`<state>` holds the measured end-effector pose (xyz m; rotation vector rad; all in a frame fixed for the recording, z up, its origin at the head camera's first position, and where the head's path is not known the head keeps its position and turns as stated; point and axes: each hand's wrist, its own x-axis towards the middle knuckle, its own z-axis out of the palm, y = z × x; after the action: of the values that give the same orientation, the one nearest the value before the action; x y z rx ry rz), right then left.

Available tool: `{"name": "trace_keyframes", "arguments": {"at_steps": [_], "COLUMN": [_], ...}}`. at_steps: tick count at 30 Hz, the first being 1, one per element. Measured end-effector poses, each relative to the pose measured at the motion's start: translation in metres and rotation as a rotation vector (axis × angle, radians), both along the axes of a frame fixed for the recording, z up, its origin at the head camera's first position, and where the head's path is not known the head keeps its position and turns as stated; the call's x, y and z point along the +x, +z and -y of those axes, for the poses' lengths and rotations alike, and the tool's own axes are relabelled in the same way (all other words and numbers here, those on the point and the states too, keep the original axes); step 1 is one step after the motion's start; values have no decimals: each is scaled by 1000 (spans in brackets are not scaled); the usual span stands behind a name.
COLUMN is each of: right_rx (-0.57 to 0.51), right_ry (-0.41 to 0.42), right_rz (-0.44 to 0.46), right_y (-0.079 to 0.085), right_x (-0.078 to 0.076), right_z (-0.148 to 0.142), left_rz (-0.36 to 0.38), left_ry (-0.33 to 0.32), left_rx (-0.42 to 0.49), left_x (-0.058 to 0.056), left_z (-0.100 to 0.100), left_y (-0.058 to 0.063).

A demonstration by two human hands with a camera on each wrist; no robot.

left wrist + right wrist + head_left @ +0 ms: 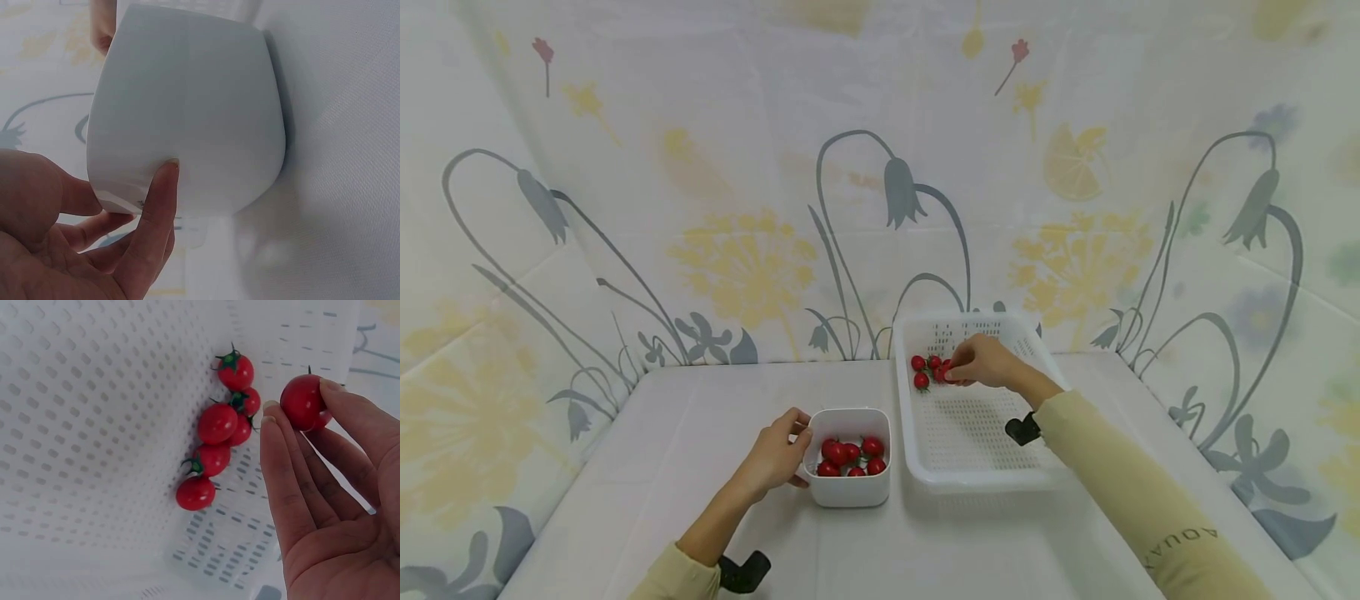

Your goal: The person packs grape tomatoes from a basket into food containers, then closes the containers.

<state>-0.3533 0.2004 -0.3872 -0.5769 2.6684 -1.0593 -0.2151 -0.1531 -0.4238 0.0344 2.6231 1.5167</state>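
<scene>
Tomatoes point(838, 454) lie in the white tub point(850, 493) and the perforated basket point(955, 425).

Room is opening straight down through the mouth of the white container point(850, 492) to the tomatoes lying inside it point(838, 453), while the left hand point(775, 452) is blocking its left side and the basket point(951, 482) is leaving only a narrow strip of tabletop point(816, 554) on its right. Inside the basket, bare perforated floor is spreading on the near side, but loose tomatoes point(217, 424) are crowding the far left corner beside the right hand point(988, 362), and the right sleeve point(1120, 475) is barring the right wall.
</scene>
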Motion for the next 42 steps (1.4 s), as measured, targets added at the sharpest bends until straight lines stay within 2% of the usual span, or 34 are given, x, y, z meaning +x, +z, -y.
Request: {"name": "trace_keyframes", "arguments": {"at_steps": [12, 25, 30, 42], "right_rx": [-51, -165, -196, -265], "right_ry": [33, 47, 58, 35], "right_rz": [-21, 67, 71, 132], "right_y": [16, 30, 33, 42], "right_x": [12, 32, 42, 63], "right_z": [-8, -11, -9, -2], "left_rz": [0, 6, 9, -1], "left_ry": [-2, 0, 1, -3], "left_rx": [3, -4, -7, 5], "left_x": [-1, -1, 0, 0], "left_z": [-1, -1, -1, 0], "left_y": [1, 2, 2, 0]}}
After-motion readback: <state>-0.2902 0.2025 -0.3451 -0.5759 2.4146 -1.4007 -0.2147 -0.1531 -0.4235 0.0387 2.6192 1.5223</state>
